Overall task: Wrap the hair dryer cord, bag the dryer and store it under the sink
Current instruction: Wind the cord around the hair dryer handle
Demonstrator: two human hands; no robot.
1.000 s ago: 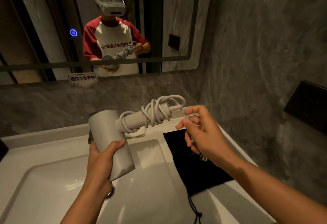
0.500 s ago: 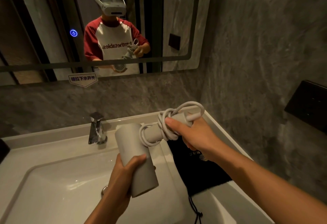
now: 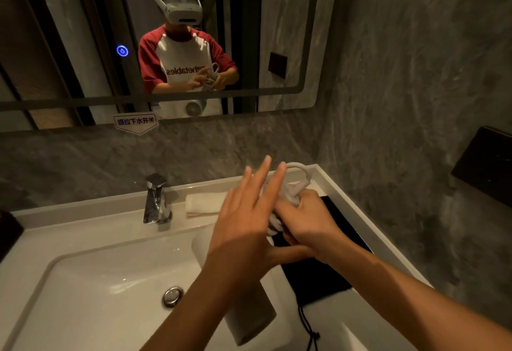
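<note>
The grey hair dryer (image 3: 250, 320) hangs barrel-down over the right side of the sink basin (image 3: 91, 289). Its white cord (image 3: 300, 177) is coiled around the handle, with one loop sticking up. My right hand (image 3: 307, 221) is shut around the cord-wrapped handle. Just left of it, my left hand (image 3: 243, 228) lies flat across the coil with straight, spread fingers, hiding most of the handle. A black drawstring bag (image 3: 318, 281) lies flat on the counter under my right hand.
A chrome faucet (image 3: 156, 201) stands behind the basin, with a folded white towel (image 3: 202, 203) to its right. The drain plug (image 3: 172, 296) sits mid-basin. A stone wall with a black box (image 3: 487, 162) borders the counter on the right. A mirror (image 3: 285, 12) hangs above.
My left hand let go of the dryer barrel and rose to lie open over the coiled cord. The dryer swung so its barrel hangs down, held by my right hand.
</note>
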